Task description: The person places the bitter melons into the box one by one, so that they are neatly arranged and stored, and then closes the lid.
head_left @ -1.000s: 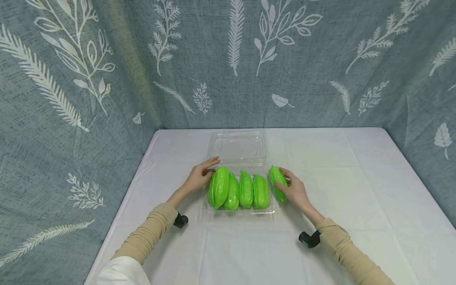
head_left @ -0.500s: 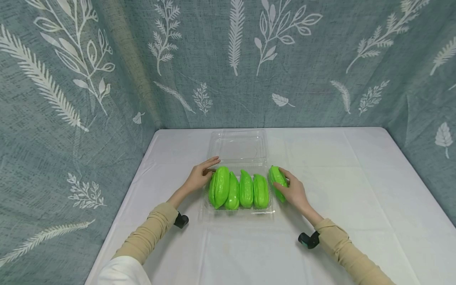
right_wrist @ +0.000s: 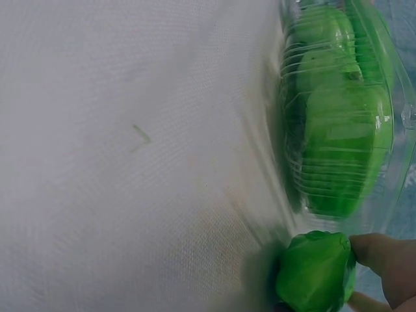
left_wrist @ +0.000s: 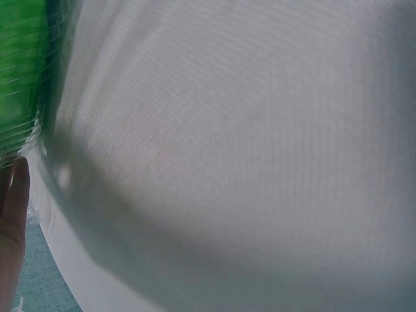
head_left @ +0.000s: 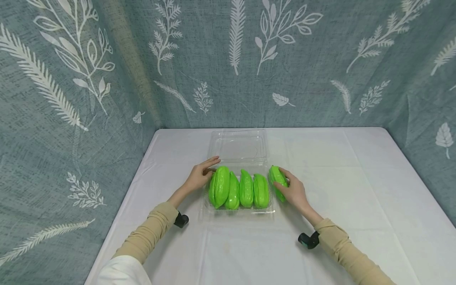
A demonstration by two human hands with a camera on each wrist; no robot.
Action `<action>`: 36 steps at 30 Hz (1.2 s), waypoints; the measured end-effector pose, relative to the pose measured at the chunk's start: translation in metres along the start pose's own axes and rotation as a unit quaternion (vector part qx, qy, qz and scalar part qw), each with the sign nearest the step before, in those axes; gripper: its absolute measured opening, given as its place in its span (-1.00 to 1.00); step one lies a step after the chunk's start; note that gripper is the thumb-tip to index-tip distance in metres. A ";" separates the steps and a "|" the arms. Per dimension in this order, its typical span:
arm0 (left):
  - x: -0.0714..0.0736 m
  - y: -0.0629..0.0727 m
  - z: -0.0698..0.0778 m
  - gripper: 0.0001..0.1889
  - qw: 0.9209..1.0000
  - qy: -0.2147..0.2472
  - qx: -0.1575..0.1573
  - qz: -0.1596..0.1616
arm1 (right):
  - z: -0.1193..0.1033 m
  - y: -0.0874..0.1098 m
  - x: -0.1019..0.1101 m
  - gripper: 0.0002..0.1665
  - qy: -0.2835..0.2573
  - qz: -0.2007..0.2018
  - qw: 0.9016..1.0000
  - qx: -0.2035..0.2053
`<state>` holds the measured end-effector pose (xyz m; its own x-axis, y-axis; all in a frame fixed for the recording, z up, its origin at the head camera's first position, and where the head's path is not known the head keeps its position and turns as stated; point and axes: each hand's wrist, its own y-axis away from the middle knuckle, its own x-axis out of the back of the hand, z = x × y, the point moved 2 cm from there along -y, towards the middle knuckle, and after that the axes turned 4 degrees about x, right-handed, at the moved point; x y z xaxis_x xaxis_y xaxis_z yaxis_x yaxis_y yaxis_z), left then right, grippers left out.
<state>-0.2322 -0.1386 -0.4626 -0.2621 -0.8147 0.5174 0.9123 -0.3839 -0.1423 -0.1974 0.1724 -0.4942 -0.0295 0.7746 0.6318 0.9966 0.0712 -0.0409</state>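
A clear plastic clamshell box (head_left: 263,211) stands on the white table with its lid (head_left: 238,145) folded back. Several bright green ridged star fruits (head_left: 246,189) lie side by side in it, the leftmost one (head_left: 222,187) stacked over another. My left hand (head_left: 196,178) rests at the box's back left corner with fingers stretched out. In the left wrist view, a fingertip (left_wrist: 21,170) touches the box's ribbed wall. My right hand (head_left: 295,193) holds a single star fruit (head_left: 276,176) between thumb and fingers, just outside the box's right side; the right wrist view shows its lobed end (right_wrist: 315,270).
A white cloth (head_left: 342,190) covers the table. Blue-grey curtains (head_left: 221,99) with white leaf prints stand behind it and along both sides. A black wrist camera (head_left: 309,240) hangs below the right wrist, another (head_left: 181,221) below the left.
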 end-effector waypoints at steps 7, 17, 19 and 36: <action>0.000 0.000 0.002 -0.50 1.000 -0.003 0.000 -0.001 | 0.001 0.001 0.000 -0.29 -0.010 0.003 1.000 -0.002; 0.000 0.000 0.002 -0.51 1.000 -0.013 -0.004 0.001 | 0.001 0.000 0.000 -0.28 -0.030 0.014 0.999 -0.003; 0.000 0.000 0.003 -0.51 1.000 -0.015 -0.003 0.001 | 0.001 0.000 0.002 -0.28 -0.035 0.019 0.999 0.000; 0.000 0.000 0.004 -0.51 1.000 -0.011 -0.004 0.001 | -0.014 -0.007 0.036 -0.29 -0.050 0.055 0.997 0.006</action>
<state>-0.2311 -0.1365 -0.4596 -0.2524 -0.8055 0.5361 0.9102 -0.3857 -0.1510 -0.2040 0.1910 -0.4610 0.0713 0.8373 0.5421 0.9934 -0.0107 -0.1141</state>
